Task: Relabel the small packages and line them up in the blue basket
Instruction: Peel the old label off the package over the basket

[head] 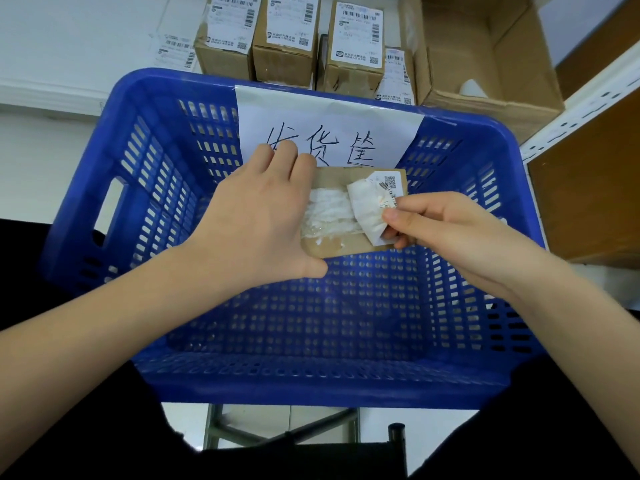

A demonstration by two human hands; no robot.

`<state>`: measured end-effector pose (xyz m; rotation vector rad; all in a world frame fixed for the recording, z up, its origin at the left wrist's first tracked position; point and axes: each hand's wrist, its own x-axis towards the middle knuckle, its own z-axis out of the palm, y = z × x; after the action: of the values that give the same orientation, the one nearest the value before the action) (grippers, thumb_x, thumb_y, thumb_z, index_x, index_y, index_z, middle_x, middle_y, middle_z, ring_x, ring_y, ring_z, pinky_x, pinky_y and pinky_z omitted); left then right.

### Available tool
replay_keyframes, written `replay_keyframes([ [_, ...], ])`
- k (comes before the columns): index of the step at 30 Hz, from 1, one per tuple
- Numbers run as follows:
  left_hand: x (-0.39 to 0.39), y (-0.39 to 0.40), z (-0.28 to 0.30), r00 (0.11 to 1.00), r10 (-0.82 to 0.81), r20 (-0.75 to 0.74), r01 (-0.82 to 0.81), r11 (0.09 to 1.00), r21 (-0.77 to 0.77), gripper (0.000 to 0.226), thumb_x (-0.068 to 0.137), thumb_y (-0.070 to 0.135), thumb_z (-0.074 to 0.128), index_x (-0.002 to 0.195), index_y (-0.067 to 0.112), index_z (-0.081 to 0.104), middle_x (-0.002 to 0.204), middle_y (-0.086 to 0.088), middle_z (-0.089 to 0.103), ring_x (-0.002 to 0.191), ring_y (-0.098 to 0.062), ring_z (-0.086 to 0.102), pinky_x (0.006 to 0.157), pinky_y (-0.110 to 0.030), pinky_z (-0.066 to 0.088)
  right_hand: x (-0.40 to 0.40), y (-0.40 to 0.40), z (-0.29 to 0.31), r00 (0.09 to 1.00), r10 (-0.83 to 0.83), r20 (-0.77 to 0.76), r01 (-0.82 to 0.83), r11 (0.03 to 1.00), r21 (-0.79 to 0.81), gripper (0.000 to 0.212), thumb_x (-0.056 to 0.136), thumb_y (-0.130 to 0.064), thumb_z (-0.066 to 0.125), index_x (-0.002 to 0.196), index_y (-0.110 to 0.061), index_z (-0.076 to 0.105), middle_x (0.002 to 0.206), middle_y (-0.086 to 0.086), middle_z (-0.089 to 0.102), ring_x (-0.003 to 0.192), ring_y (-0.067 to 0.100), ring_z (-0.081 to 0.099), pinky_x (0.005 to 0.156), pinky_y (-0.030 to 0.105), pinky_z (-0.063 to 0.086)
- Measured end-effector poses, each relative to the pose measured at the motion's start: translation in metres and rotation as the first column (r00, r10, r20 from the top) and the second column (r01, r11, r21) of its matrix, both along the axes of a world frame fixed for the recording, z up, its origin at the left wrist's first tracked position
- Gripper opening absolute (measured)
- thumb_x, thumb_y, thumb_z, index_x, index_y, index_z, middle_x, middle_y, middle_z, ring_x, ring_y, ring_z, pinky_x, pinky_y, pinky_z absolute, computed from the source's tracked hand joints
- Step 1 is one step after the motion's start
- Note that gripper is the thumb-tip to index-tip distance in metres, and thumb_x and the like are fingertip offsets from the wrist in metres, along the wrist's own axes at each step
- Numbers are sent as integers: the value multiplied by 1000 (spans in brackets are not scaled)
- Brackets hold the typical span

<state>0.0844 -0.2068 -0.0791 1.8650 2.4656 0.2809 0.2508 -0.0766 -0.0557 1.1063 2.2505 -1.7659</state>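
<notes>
Right now left hand (258, 216) grips one small box (349, 216) by its left end, fingers curled over the top edge, thumb under the near corner. Right hand (446, 230) pinches the half-peeled label (372, 206), thumb and fingers closed on it; white torn residue shows on the box face. Box is held above the blue basket (138, 188), which has one handwritten paper sign (325, 126) on its far wall. Behind the basket: four labelled boxes (284, 39) standing in a row, one open carton (485, 53) at right.
</notes>
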Motion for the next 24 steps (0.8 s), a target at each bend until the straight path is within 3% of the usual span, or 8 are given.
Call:
replay_keyframes([
  [3, 0, -1, 1, 1000, -2, -15, 2, 1000, -5, 88, 33, 45, 80, 101, -4, 55, 93, -16, 53, 79, -30, 46, 60, -38, 45, 0, -1, 2, 1000, 22, 13, -22, 999, -24, 25, 91, -32, 52, 92, -18, 73, 87, -9, 72, 80, -4, 62, 77, 15, 46],
  [6, 1, -2, 0, 999, -2, -34, 1, 1000, -19, 88, 31, 45, 80, 99, -6, 56, 90, -16, 52, 77, -30, 47, 60, -39, 45, -1, -1, 5, 1000, -4, -25, 2, 996, -94, 35, 88, -38, 51, 105, -15, 70, 100, 2, 72, 91, 8, 65, 81, 23, 52],
  [10, 6, -4, 2, 999, -17, -28, 16, 1000, -27, 86, 32, 46, 77, 98, -5, 56, 88, -14, 51, 76, -28, 45, 57, -36, 44, -4, -5, 10, 984, -86, -157, 93, 995, 38, 13, 89, -18, 59, 90, -26, 70, 80, -13, 73, 76, -3, 66, 68, 8, 47],
  [13, 7, -5, 3, 1000, -17, -20, 17, 999, -33, 86, 32, 47, 76, 98, -4, 56, 89, -14, 51, 76, -29, 47, 56, -33, 40, -4, -5, 9, 981, -71, -178, 109, 972, 209, 14, 88, -13, 63, 87, -24, 70, 77, -13, 72, 77, -2, 66, 70, 9, 49],
  [16, 7, -5, 4, 1000, -23, -18, 23, 999, -38, 86, 33, 48, 75, 99, -4, 56, 89, -13, 51, 76, -29, 47, 56, -34, 41, -3, -7, 3, 990, -39, -134, 96, 886, 453, 15, 87, -11, 64, 85, -25, 68, 81, -11, 70, 80, 2, 64, 72, 9, 49],
  [20, 8, -4, 5, 999, -27, -29, 25, 999, -45, 84, 33, 51, 69, 97, -3, 57, 88, -13, 52, 75, -27, 46, 57, -29, 32, -2, -10, 0, 991, -52, -124, 100, 903, 418, 11, 83, -10, 69, 88, -19, 69, 75, -3, 70, 74, 8, 64, 69, 8, 48],
  [24, 7, -3, 6, 999, -20, -32, 19, 999, -40, 86, 32, 50, 74, 97, -3, 56, 88, -12, 51, 75, -21, 35, 57, -30, 30, -2, -9, -2, 986, -93, -135, 142, 898, 416, 9, 80, -12, 74, 82, -18, 67, 68, -8, 67, 61, -1, 61, 61, 7, 44],
])
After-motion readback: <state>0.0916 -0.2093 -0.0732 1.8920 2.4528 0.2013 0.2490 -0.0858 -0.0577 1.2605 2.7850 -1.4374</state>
